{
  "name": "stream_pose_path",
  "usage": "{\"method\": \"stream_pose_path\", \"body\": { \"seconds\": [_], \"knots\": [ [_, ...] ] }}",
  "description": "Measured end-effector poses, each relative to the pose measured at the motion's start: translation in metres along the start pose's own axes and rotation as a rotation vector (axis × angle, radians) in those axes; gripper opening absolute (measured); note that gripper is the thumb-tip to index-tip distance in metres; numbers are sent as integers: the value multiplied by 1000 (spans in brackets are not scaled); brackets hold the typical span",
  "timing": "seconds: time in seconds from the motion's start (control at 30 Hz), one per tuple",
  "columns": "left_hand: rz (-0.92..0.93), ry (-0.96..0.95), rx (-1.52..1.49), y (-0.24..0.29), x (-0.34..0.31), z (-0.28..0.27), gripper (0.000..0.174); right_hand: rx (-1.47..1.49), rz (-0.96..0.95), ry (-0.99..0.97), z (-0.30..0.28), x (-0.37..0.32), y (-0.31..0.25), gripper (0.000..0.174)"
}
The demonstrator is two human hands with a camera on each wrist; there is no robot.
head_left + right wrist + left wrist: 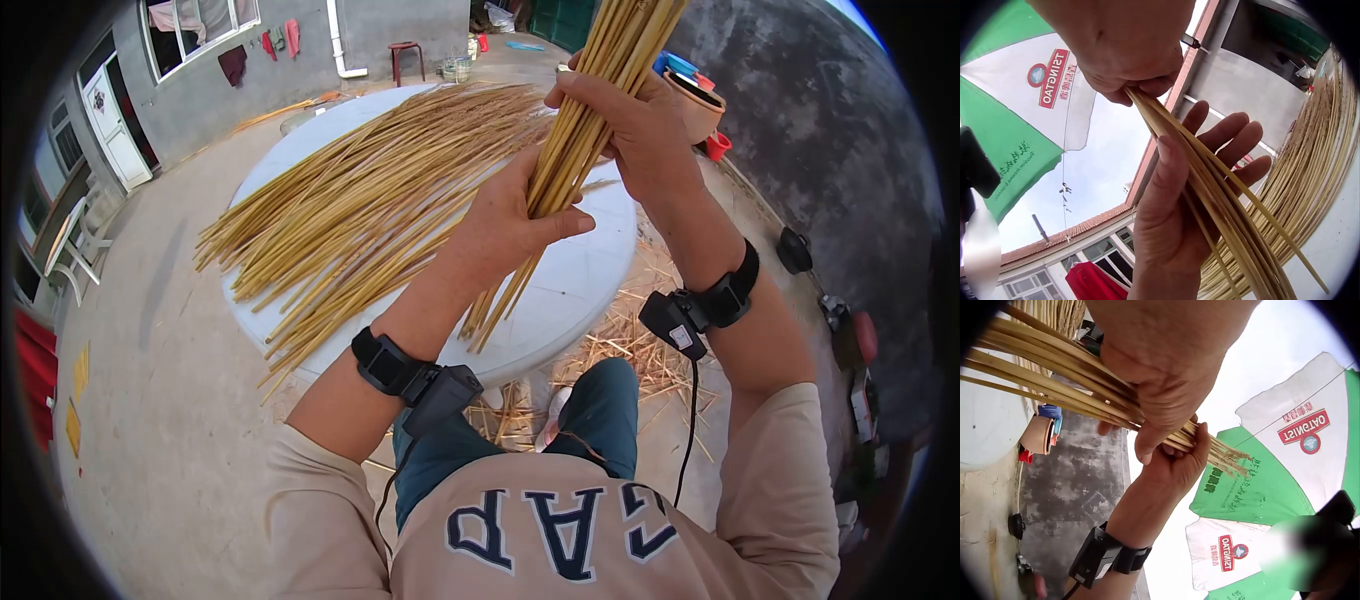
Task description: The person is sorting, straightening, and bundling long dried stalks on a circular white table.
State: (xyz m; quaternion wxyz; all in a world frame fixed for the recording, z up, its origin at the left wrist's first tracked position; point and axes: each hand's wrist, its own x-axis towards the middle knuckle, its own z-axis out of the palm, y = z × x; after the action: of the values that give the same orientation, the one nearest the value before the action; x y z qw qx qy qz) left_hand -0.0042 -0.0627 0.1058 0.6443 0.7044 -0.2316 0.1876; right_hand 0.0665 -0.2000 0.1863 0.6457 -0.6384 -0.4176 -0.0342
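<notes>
Both hands hold one bundle of long yellow stalks (555, 170) upright over a round white table (580, 280). My left hand (495, 235) grips the bundle's lower part, thumb laid across the front. In the right wrist view, the left hand's fingers (1235, 140) stretch out behind the stalks (1222, 206). My right hand (625, 120) grips the bundle higher up, fingers curled round it. The left wrist view shows the right hand (1175, 462) closed on the stalks (1054, 369). The stalks' lower ends hang free just above the table.
A large loose pile of the same stalks (370, 200) covers the table's left and far side. Straw scraps (640, 350) litter the ground by my legs. Clay pots (700, 105) stand beyond the table, a red stool (405, 55) farther back. A green-white parasol (1260, 487) is overhead.
</notes>
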Motion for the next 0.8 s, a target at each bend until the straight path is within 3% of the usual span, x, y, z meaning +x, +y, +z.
{"method": "stream_pose_path", "body": {
  "seconds": [0.03, 0.07, 0.17, 0.3, 0.4, 0.47, 0.5, 0.57, 0.63, 0.7, 0.8],
  "knots": [
    [-74, -11, 15, 0, -2, 5, 51, -4, 0, 6, 7, -2, 5, 22],
    [-70, -20, 14, -1, -5, 8, 51, 19, 14, 19, 14, -5, 11, 21],
    [-142, 125, 12, 1, -6, 13, 22, 76, -7, 41, 17, -12, 5, 19],
    [85, 144, 51, 12, 9, 14, 28, 36, -102, 27, 18, -7, -28, 17],
    [143, 187, 41, 8, 15, 17, 34, -66, -154, 12, 21, -2, -32, 18],
    [109, 187, 82, -5, 8, 15, 38, -151, 23, 11, 25, -2, -12, 21],
    [3, 179, -34, -14, 4, 14, 37, -238, 95, 28, 27, -3, 1, 22],
    [-151, 139, -116, -27, -1, 13, 31, -210, 119, 48, 29, -9, 19, 21],
    [-166, 112, -156, -36, -4, 17, 30, -194, 144, 58, 34, -13, 30, 20],
    [-223, 89, -179, -44, -9, 20, 28, 314, 127, 96, 42, -15, 36, 18],
    [-232, 81, -204, -51, -12, 23, 30, 353, 224, 32, 38, -17, 23, 18]
  ]
}}
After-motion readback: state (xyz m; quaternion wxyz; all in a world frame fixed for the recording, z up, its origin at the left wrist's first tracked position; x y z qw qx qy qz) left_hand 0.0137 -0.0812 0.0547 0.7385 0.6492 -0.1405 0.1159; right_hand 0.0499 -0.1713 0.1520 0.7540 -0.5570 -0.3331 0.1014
